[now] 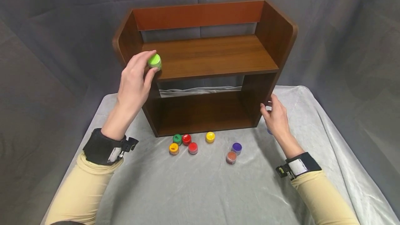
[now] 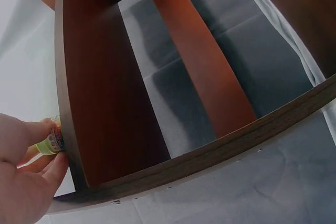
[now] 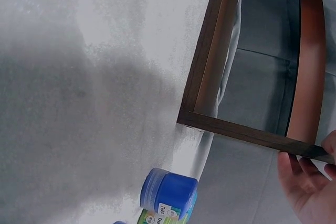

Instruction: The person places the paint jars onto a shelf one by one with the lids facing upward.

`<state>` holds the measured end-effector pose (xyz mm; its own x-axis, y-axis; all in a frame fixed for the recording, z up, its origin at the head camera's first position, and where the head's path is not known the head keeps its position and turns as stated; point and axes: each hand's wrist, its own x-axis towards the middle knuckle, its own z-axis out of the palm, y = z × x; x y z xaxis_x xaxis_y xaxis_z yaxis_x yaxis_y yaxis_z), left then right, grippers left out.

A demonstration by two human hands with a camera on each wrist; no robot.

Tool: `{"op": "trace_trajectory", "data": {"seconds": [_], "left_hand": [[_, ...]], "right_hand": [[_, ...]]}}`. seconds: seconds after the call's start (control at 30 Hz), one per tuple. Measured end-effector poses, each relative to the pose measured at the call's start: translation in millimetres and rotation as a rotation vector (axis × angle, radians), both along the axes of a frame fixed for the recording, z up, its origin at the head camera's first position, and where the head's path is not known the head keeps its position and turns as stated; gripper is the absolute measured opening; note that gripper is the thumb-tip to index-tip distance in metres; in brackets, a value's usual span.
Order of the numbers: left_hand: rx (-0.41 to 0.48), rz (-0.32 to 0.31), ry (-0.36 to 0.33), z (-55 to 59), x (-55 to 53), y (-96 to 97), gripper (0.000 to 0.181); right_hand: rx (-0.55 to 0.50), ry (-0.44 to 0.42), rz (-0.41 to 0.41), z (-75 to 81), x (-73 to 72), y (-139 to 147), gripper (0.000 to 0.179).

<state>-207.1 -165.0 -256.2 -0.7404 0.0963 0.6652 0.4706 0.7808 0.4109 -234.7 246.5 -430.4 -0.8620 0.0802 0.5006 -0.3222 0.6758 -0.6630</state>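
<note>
My left hand [image 1: 132, 79] pinches a small paint jar [image 1: 155, 61] with a light green lid between thumb and fingers. It holds the jar at the left front of the upper board of a brown wooden shelf unit [image 1: 206, 56]. In the left wrist view the jar [image 2: 54, 139] shows a coloured label, right beside the shelf's front edge. My right hand [image 1: 277, 115] grips the shelf's right side panel [image 1: 265, 89] low down, the thumb at its front edge. In the right wrist view its fingers [image 3: 296, 174] press on the panel's outer face.
Before the shelf stand paint jars: green [image 1: 177, 139], red [image 1: 186, 139], coral [image 1: 193, 148], orange-yellow [image 1: 174, 148], yellow [image 1: 210, 137], purple [image 1: 236, 148] and brown [image 1: 231, 157]. A blue jar [image 3: 170, 191] sits right of the shelf, by the right hand. Grey cloth [image 1: 187, 190] covers the table.
</note>
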Motion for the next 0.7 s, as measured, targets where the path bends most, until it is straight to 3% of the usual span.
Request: {"op": "trace_trajectory", "data": {"seconds": [0.3, 0.7], "left_hand": [[-0.022, 0.013, 0.005, 3.0, -6.4, 4.3, 0.043], [-0.025, 0.064, -0.077, 7.7, -12.2, 13.5, 0.046]], "right_hand": [[0.006, -0.002, -0.001, 1.6, 0.6, 0, 0.035], [0.02, 0.003, -0.014, 1.1, 3.0, 1, 0.034]]}}
